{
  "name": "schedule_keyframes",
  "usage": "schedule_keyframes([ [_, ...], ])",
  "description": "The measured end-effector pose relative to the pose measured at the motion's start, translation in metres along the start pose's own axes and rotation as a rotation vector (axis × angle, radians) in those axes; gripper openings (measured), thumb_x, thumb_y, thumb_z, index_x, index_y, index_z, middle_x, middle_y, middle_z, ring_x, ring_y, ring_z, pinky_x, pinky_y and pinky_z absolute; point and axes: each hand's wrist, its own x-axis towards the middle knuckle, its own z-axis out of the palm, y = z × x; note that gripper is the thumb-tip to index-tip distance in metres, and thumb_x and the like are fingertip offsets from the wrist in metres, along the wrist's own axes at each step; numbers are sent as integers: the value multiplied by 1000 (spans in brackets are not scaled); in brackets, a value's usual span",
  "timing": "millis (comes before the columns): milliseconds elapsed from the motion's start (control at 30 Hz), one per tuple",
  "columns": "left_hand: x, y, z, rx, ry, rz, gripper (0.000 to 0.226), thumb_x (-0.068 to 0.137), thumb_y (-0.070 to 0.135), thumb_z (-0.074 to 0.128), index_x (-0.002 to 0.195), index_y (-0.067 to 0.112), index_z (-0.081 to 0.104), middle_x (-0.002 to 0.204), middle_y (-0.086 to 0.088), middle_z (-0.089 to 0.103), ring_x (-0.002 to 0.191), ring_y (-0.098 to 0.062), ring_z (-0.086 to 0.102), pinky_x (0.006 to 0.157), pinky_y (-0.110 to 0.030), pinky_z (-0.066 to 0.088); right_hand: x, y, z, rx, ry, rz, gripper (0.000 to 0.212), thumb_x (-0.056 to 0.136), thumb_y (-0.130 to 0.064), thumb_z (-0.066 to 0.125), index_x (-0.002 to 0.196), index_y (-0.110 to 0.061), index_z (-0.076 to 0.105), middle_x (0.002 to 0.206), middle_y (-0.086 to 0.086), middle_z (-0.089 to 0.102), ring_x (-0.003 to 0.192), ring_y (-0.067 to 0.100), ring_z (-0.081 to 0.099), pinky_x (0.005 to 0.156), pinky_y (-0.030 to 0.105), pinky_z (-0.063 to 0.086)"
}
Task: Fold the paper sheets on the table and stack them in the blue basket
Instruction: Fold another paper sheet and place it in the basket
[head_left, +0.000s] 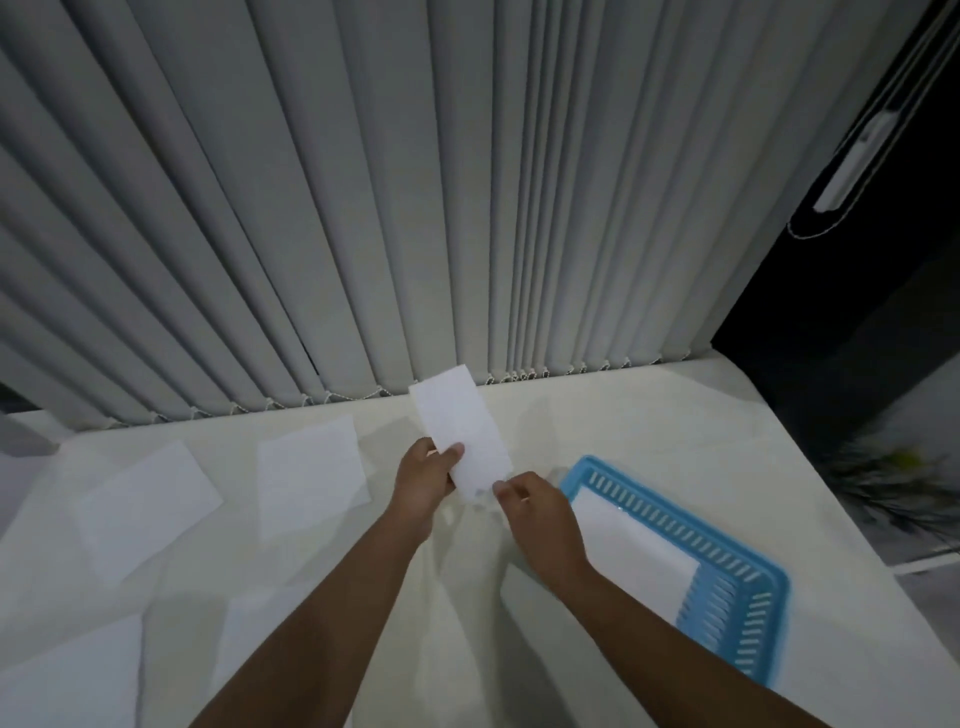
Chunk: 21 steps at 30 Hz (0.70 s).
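A folded white paper sheet (462, 426) is held up above the table, a narrow strip tilted away from me. My left hand (423, 480) pinches its lower left edge with thumb on top. My right hand (537, 506) pinches its bottom corner. The blue basket (748, 582) lies on the table to the right of my hands, with folded white paper (631, 551) lying flat inside it. Several unfolded sheets lie on the table to the left: one at the middle (310, 475), one further left (148, 506), one at the near left corner (72, 675) and one partly under my left forearm (249, 644).
The table (649, 415) has a white cloth over it. Grey vertical blinds (363, 208) hang along its far edge. A dark opening and a plant (904, 478) lie beyond the table's right edge.
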Motion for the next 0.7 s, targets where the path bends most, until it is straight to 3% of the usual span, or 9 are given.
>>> schedule_keyframes([
  [100,-28,-7,15,-167,-31,0,11,93,13,57,101,10,63,107,-13,68,95,-27,65,89,-40,52,-11,-7,-4,404,-124,321,30,93,-46,52,91,-18,61,92,0,62,89,19,59,77,31,45],
  [200,-51,-20,30,-251,-61,-43,11,93,13,56,101,10,64,104,-9,69,94,-23,64,90,-36,51,-15,1,-10,741,-70,444,18,91,-35,60,87,-17,59,85,2,60,78,17,56,71,28,46],
  [300,-64,-32,43,-363,-88,-97,16,93,15,57,107,9,62,107,-11,68,94,-22,64,86,-34,52,-20,13,-25,725,46,393,21,88,-19,63,71,-13,53,69,6,54,61,17,49,62,28,43],
  [433,-66,-34,57,-444,-87,-122,27,94,20,57,117,6,60,110,-11,69,95,-22,66,80,-32,54,-33,33,-54,603,123,367,33,87,-14,65,60,-12,47,58,3,50,55,15,45,58,25,42],
  [567,-67,-34,73,-377,-122,-120,17,95,22,56,105,10,63,105,-7,70,91,-18,66,85,-31,52,-39,58,-79,635,210,377,33,87,-9,64,57,-11,53,59,6,53,55,15,47,63,29,44],
  [700,-69,-44,88,-228,-100,-121,10,95,21,56,93,15,64,92,-4,68,86,-18,62,88,-30,47,-42,79,-101,676,319,400,19,87,-7,65,68,-9,60,60,5,53,58,16,47,66,31,45],
])
